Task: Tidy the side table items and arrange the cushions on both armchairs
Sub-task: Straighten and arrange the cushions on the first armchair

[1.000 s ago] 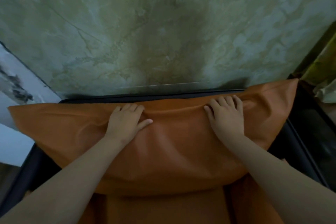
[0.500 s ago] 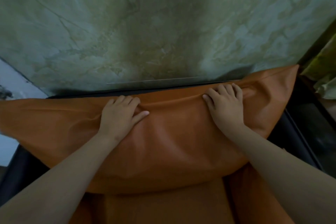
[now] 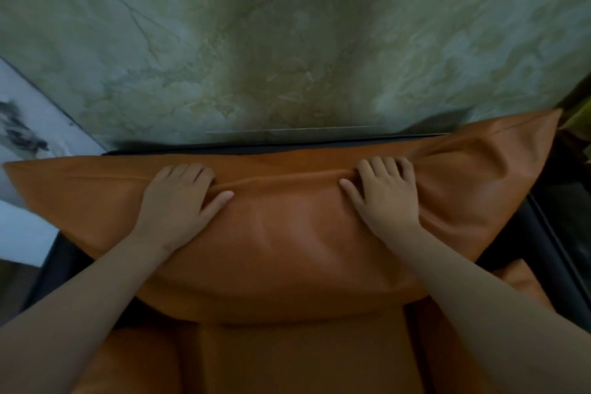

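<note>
Above the orange leather seat pad (image 3: 287, 358), the wide, soft orange leather back cushion (image 3: 287, 240) leans against the dark armchair frame (image 3: 531, 233) — the left hand (image 3: 179, 201) and right hand (image 3: 387, 198) each grip its top fold, fingers curled over. Best pulled evenly, both corners level, square beneath the green marble wall (image 3: 287, 41).

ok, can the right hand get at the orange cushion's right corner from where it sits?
Probably yes. The right hand grips the top edge of the orange cushion, and the right corner stands free against the marble wall with nothing between.
</note>
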`<state>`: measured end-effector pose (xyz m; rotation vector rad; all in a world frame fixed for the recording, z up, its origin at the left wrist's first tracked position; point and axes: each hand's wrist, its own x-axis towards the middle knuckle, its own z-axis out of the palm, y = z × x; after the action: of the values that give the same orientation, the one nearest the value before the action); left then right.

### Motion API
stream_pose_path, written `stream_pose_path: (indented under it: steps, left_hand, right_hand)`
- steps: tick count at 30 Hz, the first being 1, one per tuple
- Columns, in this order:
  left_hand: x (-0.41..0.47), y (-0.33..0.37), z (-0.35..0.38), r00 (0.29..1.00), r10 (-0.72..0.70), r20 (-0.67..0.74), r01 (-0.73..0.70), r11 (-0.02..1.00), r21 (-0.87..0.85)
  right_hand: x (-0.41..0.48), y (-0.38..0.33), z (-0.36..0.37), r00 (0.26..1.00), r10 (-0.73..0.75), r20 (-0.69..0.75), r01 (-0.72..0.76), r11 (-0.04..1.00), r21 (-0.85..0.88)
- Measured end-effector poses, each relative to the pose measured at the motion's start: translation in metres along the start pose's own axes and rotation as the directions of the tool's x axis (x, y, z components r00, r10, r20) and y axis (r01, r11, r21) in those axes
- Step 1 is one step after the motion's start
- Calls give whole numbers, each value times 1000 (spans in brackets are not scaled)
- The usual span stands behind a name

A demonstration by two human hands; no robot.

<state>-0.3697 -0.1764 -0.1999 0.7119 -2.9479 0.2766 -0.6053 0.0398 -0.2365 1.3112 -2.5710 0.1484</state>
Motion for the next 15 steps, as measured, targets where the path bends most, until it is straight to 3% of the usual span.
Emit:
stream_pose_path:
  steps: [3, 6, 12, 15]
  left_hand:
    - [0, -3, -1, 999, 37, -36, -37, 999, -17]
    - [15, -10, -5, 994, 68, -85, -59, 993, 103]
    - [59, -11, 15, 998, -59, -10, 60, 989, 134]
    - [44, -4, 13, 998, -61, -1, 61, 994, 90]
  right_hand:
    - [3, 3, -3, 994, -33, -106, 31, 999, -21]
    - [22, 14, -13, 974, -86, -211, 73, 995, -69]
    - [48, 14, 6, 994, -67, -84, 51, 982, -182]
    - [31, 7, -2, 998, -38, -58, 31, 993, -111]
